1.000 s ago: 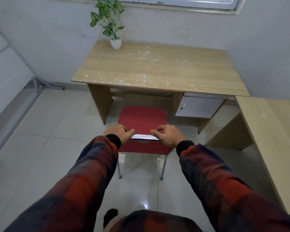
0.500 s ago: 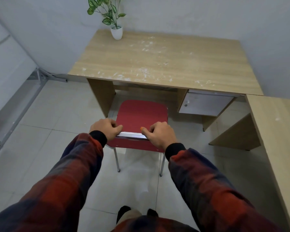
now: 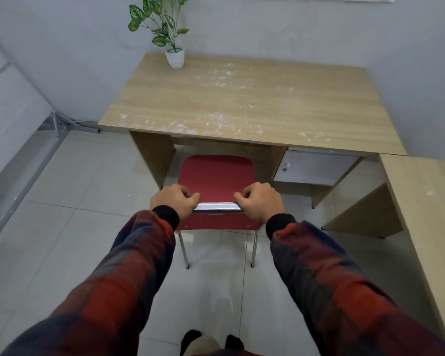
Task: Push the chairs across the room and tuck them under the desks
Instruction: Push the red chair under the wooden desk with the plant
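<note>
Now gripping the chrome top rail (image 3: 216, 207) of the red chair (image 3: 216, 177) with left hand (image 3: 174, 201) and right hand (image 3: 261, 201), equally near; seat pointing straight ahead at the desk (image 3: 242, 104) kneehole, front edge just entering.

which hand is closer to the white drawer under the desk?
Right. The right hand grips the chair's top rail just left of the white drawer; the left hand grips the rail's far end.
</note>
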Action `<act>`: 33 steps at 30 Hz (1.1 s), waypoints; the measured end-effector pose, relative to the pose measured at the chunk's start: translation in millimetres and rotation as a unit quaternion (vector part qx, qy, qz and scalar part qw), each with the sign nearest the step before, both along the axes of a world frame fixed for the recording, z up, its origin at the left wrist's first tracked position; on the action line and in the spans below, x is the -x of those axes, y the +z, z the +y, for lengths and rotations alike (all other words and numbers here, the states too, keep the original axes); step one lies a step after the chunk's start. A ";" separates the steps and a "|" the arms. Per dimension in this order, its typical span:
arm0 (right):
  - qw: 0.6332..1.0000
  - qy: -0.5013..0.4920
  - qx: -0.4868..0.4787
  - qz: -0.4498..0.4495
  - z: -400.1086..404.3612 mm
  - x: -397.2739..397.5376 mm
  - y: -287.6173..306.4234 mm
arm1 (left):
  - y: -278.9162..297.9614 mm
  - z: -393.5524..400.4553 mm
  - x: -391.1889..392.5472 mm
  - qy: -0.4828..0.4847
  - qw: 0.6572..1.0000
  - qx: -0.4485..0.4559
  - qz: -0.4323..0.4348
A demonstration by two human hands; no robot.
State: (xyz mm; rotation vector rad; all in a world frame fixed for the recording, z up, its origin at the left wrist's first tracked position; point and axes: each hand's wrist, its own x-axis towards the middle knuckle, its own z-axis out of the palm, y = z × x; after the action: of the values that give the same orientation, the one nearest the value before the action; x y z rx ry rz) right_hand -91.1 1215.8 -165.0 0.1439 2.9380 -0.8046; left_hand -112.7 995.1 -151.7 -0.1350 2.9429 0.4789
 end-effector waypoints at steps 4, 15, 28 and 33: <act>0.998 -0.049 -0.024 -0.013 -22.0 6.3 1.7 | -1.7 -18.0 15.9 -0.013 1.000 -0.018 0.006; 1.000 -0.008 0.012 0.002 -31.7 47.8 0.4 | -0.6 -25.0 52.8 0.033 0.999 -0.003 0.009; 0.998 -0.055 0.015 0.009 1.9 62.2 -3.7 | -5.0 7.2 57.5 0.033 0.999 -0.019 0.033; 0.997 -0.080 -0.009 -0.009 -16.1 75.0 0.8 | -1.9 -7.5 73.8 0.021 0.999 -0.030 0.034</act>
State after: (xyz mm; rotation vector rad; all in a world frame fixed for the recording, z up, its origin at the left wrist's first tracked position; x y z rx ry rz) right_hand -166.2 1199.7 -164.2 0.3902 2.9455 -0.7913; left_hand -186.5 987.6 -153.6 -0.1774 2.9939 0.5891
